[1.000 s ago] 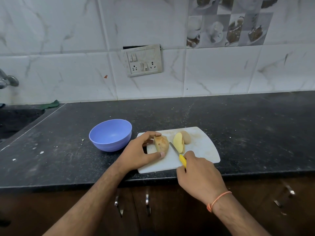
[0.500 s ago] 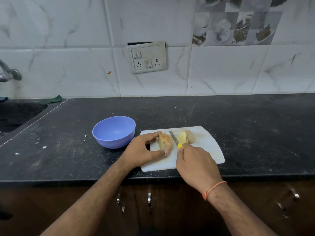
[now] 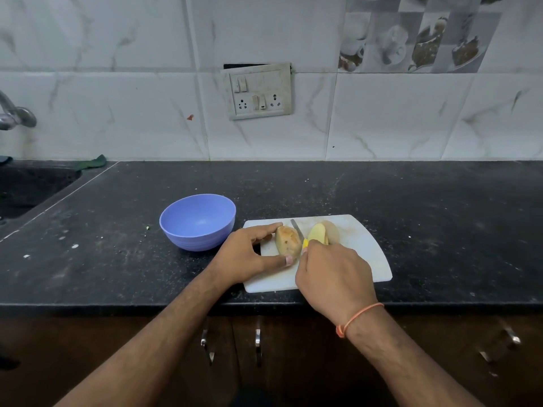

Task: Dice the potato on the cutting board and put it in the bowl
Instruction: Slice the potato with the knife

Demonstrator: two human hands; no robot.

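left hand [image 3: 249, 254]: yours, pinching the left potato piece [image 3: 288, 240] between index finger on top and thumb at the near end, steadying it on the board.
right hand [image 3: 333, 277]: yours, curled round the yellow handle of the knife [image 3: 300, 235]; only a bit of handle shows past the knuckles.
knife: blade points away from you, lying in the gap between the left piece and the other pieces; can't tell if the edge touches the board.
potato: cut pieces, all on the cutting board [image 3: 361, 254]. Left piece is skin-up. The right potato pieces [image 3: 321, 235] are just beside the blade, one showing a pale cut face, one behind it with skin.
cutting board: white, at the front edge of the dark counter [image 3: 440, 215], directly in front of you.
bowl [image 3: 197, 221]: blue, on the counter just left of the board, near your left hand, not touching it. No potato inside.
background: switch plate [image 3: 258, 91] on the tiled wall, tap [image 3: 16, 114] and sink at far left.
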